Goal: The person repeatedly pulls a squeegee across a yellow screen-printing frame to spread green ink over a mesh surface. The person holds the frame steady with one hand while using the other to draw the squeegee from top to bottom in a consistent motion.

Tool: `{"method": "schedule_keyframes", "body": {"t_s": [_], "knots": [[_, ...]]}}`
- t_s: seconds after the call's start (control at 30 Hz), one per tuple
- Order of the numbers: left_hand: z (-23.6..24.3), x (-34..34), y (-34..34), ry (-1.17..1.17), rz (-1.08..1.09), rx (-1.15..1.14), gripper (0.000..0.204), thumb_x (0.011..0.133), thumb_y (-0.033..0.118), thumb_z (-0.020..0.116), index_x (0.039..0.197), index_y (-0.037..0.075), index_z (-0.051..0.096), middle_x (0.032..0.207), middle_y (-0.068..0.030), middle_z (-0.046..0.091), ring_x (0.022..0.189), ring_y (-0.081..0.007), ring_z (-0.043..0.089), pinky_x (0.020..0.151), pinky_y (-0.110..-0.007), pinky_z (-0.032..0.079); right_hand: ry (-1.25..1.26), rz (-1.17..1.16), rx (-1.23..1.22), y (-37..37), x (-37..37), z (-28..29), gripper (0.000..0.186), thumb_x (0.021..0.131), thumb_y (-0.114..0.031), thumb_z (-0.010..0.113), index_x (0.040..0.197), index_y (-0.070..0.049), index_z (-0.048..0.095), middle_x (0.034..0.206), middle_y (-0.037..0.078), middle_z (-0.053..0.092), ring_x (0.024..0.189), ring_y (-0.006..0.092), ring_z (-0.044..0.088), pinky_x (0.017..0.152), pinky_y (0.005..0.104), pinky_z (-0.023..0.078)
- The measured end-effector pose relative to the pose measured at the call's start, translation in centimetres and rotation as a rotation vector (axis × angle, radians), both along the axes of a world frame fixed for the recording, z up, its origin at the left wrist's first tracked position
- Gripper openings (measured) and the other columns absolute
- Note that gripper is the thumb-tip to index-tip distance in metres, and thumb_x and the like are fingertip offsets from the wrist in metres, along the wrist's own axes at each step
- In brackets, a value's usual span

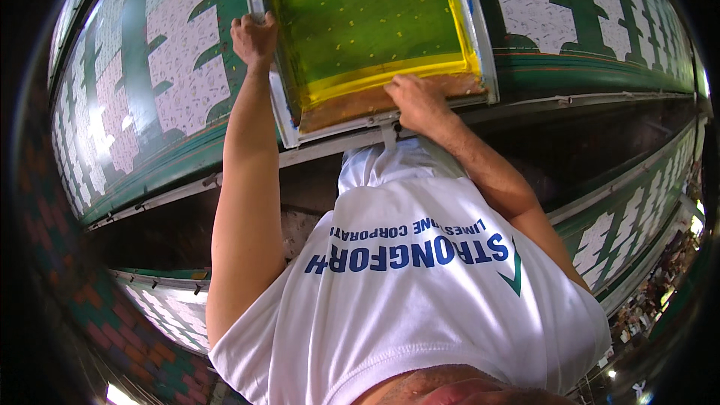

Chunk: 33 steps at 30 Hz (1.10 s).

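A screen-printing frame (484,45) with green-yellow mesh and a brown strip along its near end lies on the long green printing table (135,105) at the top middle. My left hand (253,39) has its fingers curled on the frame's left rail, high on that side. My right hand (416,101) grips the frame's near end, right of its middle, with fingers bent over the brown strip. A metal bracket below that end sits just in front of my white shirt.
Cut fabric pieces with small prints (187,52) lie in rows on the table to both sides of the frame. A metal rail (570,101) runs along the table's near edge. Another table with similar pieces (600,247) stands behind me, beyond a dark gap.
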<state>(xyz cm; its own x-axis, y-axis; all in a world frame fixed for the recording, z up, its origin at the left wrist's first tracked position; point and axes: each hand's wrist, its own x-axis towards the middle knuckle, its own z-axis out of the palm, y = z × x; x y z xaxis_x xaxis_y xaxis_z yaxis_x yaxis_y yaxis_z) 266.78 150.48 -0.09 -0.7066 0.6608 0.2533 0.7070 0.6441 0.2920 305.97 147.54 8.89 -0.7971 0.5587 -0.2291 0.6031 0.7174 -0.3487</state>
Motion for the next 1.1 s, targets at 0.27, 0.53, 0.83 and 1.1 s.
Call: {"method": "schedule_keyframes", "body": {"t_s": [0.27, 0.53, 0.83, 1.1], "knots": [[0.1, -0.1, 0.3, -0.027, 0.043, -0.041, 0.053, 0.087, 0.047, 0.075, 0.119, 0.005, 0.075, 0.126, -0.0141, 0.066, 0.118, -0.0369, 0.066, 0.099, -0.049, 0.054, -0.025, 0.115, -0.389, 2.7, 4.8, 1.9, 0.063, 0.082, -0.016, 0.08, 0.139, 0.005, 0.061, 0.135, 0.023, 0.066, 0.125, 0.0374, 0.064, 0.109, 0.046, 0.05], [0.2, 0.3, 0.6, 0.006, 0.057, -0.065, 0.049, 0.088, 0.046, 0.075, 0.116, 0.006, 0.075, 0.122, -0.0129, 0.067, 0.115, -0.0358, 0.066, 0.097, -0.049, 0.054, -0.007, -0.544, -0.118, 15.9, 16.2, -2.5, 0.024, 0.088, -0.006, 0.072, 0.111, -0.002, 0.077, 0.096, 0.022, 0.077, 0.094, 0.0351, 0.076, 0.083, 0.0462, 0.06], [0.2, 0.1, 0.5, 0.036, 0.051, -0.059, 0.051, 0.087, 0.046, 0.077, 0.119, 0.006, 0.075, 0.12, -0.0123, 0.067, 0.112, -0.0365, 0.067, 0.095, -0.049, 0.054, 0.27, -0.652, 0.045, 17.1, 14.4, -7.9, 0.067, 0.086, -0.034, 0.085, 0.133, 0.007, 0.063, 0.121, 0.023, 0.066, 0.114, 0.0375, 0.067, 0.098, 0.0474, 0.055], [0.1, 0.5, 0.3, 0.055, 0.032, -0.024, 0.047, 0.09, 0.043, 0.077, 0.119, 0.006, 0.075, 0.113, -0.0127, 0.069, 0.107, -0.036, 0.069, 0.094, -0.048, 0.054, 0.274, -0.71, 0.085, 17.5, 13.5, -5.7, 0.056, 0.075, -0.026, 0.085, 0.122, 0.002, 0.069, 0.107, 0.018, 0.068, 0.101, 0.0362, 0.069, 0.088, 0.0466, 0.058]]}}
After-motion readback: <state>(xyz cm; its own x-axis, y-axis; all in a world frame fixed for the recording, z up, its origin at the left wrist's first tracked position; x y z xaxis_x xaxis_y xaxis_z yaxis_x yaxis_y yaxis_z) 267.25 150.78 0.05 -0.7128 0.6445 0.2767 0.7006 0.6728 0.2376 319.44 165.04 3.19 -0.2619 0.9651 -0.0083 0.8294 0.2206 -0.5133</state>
